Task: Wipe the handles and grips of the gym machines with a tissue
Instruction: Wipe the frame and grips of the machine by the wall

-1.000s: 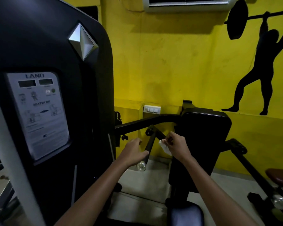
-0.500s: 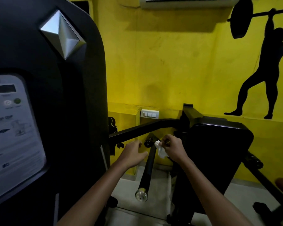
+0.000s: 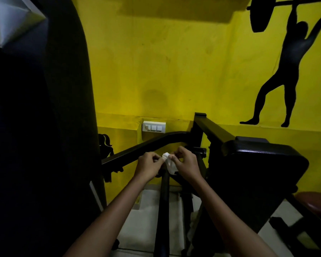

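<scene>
A small crumpled white tissue (image 3: 169,164) sits between my two hands, just above the top of a black bar handle (image 3: 163,201) that runs down toward me. My right hand (image 3: 185,164) pinches the tissue with curled fingers. My left hand (image 3: 148,165) pinches its left edge with fingertips. Both hands hover in front of the machine's black arm (image 3: 137,151), near where the handle joins it. The lower end of the handle is lost in the dark at the bottom of the view.
The tall black weight-stack shroud (image 3: 41,127) fills the left. A black padded backrest (image 3: 258,173) stands close on the right. A yellow wall with a white switch plate (image 3: 153,126) lies behind. Pale floor (image 3: 143,219) shows below.
I have moved closer to the machine. My left hand left the bar handle and came over to the tissue, which both hands now pinch together above the handle.
</scene>
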A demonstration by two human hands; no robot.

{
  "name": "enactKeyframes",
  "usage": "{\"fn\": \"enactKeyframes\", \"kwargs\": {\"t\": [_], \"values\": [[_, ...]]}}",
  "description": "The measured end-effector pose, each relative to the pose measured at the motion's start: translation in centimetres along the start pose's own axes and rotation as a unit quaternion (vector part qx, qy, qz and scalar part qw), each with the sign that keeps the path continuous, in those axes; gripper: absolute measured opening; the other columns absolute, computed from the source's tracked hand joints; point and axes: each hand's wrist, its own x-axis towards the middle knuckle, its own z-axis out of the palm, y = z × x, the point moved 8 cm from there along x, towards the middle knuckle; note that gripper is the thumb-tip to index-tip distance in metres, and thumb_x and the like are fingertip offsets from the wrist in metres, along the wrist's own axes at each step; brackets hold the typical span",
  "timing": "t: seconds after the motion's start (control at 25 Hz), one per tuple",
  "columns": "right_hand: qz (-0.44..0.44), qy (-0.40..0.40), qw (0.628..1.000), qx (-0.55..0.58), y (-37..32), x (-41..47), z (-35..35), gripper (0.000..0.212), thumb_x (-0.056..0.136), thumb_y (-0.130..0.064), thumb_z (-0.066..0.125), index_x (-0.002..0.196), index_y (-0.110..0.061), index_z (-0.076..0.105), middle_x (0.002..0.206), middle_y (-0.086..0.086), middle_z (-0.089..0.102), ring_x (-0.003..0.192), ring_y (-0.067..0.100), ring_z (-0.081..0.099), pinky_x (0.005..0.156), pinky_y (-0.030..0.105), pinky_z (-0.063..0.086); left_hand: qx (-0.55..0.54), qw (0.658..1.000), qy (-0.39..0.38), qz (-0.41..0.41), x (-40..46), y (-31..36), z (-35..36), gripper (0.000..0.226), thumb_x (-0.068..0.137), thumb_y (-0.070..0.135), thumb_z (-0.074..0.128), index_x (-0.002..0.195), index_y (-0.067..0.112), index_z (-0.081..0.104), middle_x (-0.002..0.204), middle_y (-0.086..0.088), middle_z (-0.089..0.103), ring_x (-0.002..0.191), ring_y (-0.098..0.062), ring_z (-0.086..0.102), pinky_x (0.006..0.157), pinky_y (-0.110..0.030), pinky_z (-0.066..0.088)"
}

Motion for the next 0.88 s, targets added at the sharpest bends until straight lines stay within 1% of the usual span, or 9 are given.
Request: {"fn": "enactKeyframes", "kwargs": {"t": [0.12, 0.2, 0.28, 0.36, 0.48, 0.6, 0.72, 0.8, 0.88], "values": [[0.009, 0.020, 1.000, -0.010, 0.9, 2.6, 1.7, 0.017, 0.087, -0.016, 0.067, 0.076, -0.018, 0.054, 0.067, -0.013, 0.051, 0.064, -0.002, 0.049, 0.056, 0.009, 0.039, -0.117, 0.992, -0.024, -0.043, 4.8, -2.3, 0.9, 0.024, 0.085, 0.033, 0.070, 0.080, 0.009, 0.072, 0.082, -0.008, 0.071, 0.078, -0.023, 0.068, 0.063, -0.033, 0.056], [0.020, 0.032, 0.999, -0.013, 1.6, 4.3, 2.5, 0.015, 0.087, -0.017, 0.067, 0.077, -0.020, 0.056, 0.069, -0.014, 0.053, 0.065, -0.003, 0.051, 0.055, 0.009, 0.039, -0.168, 0.983, -0.044, -0.060, 7.4, -2.9, 1.3, 0.021, 0.084, 0.030, 0.072, 0.073, 0.012, 0.070, 0.084, -0.010, 0.071, 0.080, -0.021, 0.068, 0.062, -0.031, 0.058], [0.033, 0.038, 0.999, -0.010, 2.3, 5.6, 2.9, 0.013, 0.087, -0.018, 0.067, 0.079, -0.021, 0.057, 0.071, -0.013, 0.056, 0.067, -0.003, 0.054, 0.055, 0.010, 0.040, -0.173, 0.982, -0.060, -0.047, 9.2, -2.6, 1.5, 0.018, 0.084, 0.025, 0.072, 0.072, 0.014, 0.069, 0.084, -0.010, 0.070, 0.077, -0.017, 0.069, 0.058, -0.026, 0.056], [0.040, 0.055, 0.998, -0.016, 2.9, 6.8, 3.3, 0.011, 0.087, -0.019, 0.067, 0.079, -0.019, 0.060, 0.072, -0.009, 0.060, 0.068, -0.001, 0.055, 0.056, 0.011, 0.041, -0.168, 0.983, -0.075, -0.026, 10.8, -2.5, 1.6, 0.012, 0.085, 0.019, 0.072, 0.078, 0.010, 0.068, 0.085, -0.011, 0.070, 0.075, -0.016, 0.069, 0.056, -0.024, 0.055], [0.066, 0.076, 0.995, -0.023, 4.0, 7.9, 3.8, 0.011, 0.087, -0.020, 0.067, 0.080, -0.012, 0.063, 0.072, -0.002, 0.062, 0.064, 0.001, 0.055, 0.054, 0.011, 0.037, -0.138, 0.987, -0.087, 0.005, 12.3, -2.7, 1.5, 0.005, 0.086, 0.011, 0.070, 0.083, 0.011, 0.066, 0.087, -0.012, 0.069, 0.073, -0.019, 0.069, 0.064, -0.032, 0.060], [0.104, 0.079, 0.991, -0.002, 5.0, 8.7, 4.0, 0.011, 0.085, -0.021, 0.068, 0.079, -0.012, 0.064, 0.072, -0.001, 0.066, 0.064, 0.002, 0.057, 0.052, 0.010, 0.038, -0.098, 0.989, -0.107, 0.030, 13.6, -2.7, 1.2, 0.006, 0.087, 0.010, 0.067, 0.083, 0.013, 0.066, 0.082, -0.009, 0.071, 0.070, -0.020, 0.070, 0.072, -0.038, 0.060], [0.122, 0.083, 0.989, 0.024, 5.5, 9.3, 3.9, 0.011, 0.084, -0.019, 0.068, 0.078, -0.012, 0.064, 0.073, 0.002, 0.067, 0.066, 0.009, 0.061, 0.056, 0.022, 0.045, -0.070, 0.989, -0.121, 0.057, 14.6, -2.1, 1.0, 0.005, 0.090, 0.011, 0.064, 0.087, 0.015, 0.065, 0.083, -0.007, 0.071, 0.070, -0.018, 0.070, 0.071, -0.037, 0.060], [0.119, 0.082, 0.988, 0.045, 5.6, 9.5, 3.8, 0.008, 0.083, -0.020, 0.069, 0.079, -0.015, 0.064, 0.075, 0.002, 0.068, 0.069, 0.014, 0.066, 0.059, 0.030, 0.053, -0.064, 0.990, -0.106, 0.065, 14.6, -1.7, 0.7, 0.004, 0.090, 0.013, 0.063, 0.093, 0.014, 0.060, 0.085, -0.007, 0.069, 0.069, -0.018, 0.069, 0.064, -0.032, 0.058], [0.115, 0.082, 0.988, 0.062, 5.8, 9.7, 3.8, 0.009, 0.080, -0.021, 0.072, 0.080, -0.021, 0.063, 0.078, 0.001, 0.070, 0.074, 0.019, 0.068, 0.065, 0.038, 0.058, -0.075, 0.992, -0.080, 0.062, 14.3, -1.6, 0.5, 0.011, 0.090, 0.019, 0.065, 0.090, 0.011, 0.056, 0.083, -0.008, 0.067, 0.067, -0.020, 0.069, 0.056, -0.028, 0.056]]}}
